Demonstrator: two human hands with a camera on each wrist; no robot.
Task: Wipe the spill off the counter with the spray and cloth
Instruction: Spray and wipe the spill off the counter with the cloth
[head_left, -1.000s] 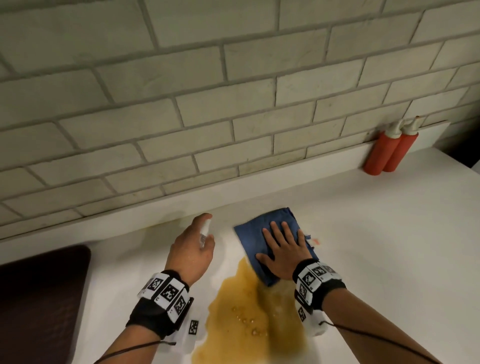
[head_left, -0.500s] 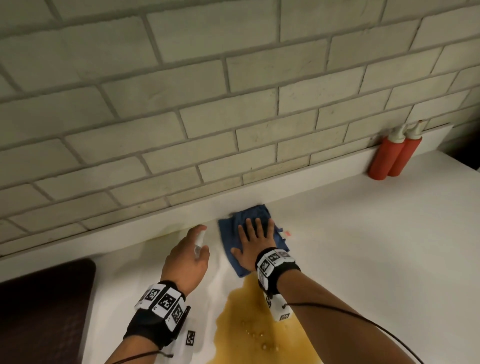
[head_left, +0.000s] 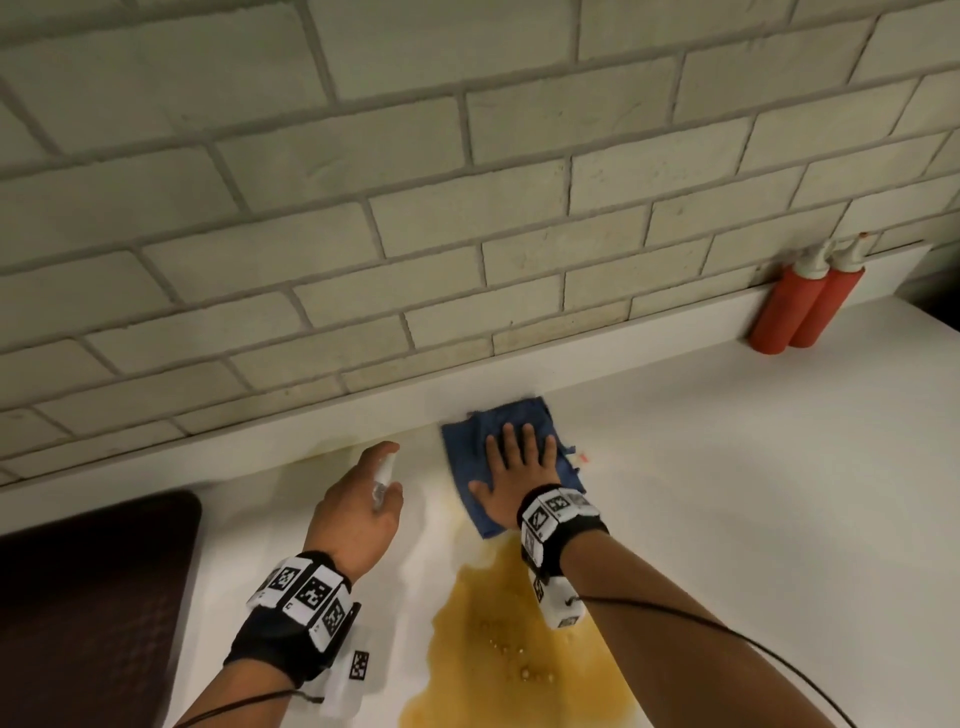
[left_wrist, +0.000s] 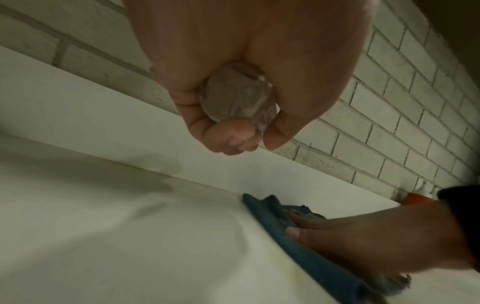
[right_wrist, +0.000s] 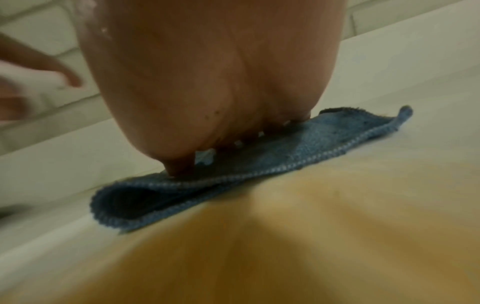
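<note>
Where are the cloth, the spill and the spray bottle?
cloth (head_left: 470, 441): head view, bare blue part left of the fingers.
spill (head_left: 498, 649): head view, middle of the brown puddle.
spray bottle (left_wrist: 237, 96): left wrist view, its clear round base.

Blue cloth (head_left: 519, 423); amber-brown spill (head_left: 509, 649) on the white table (head_left: 753, 467); two red bottles (head_left: 802, 306) with white caps; black-and-white checkered wristbands (head_left: 306, 592); pale grey brick wall (head_left: 415, 182).

No readable text; the wristbands (head_left: 306, 590) carry only black-and-white square markers
</note>
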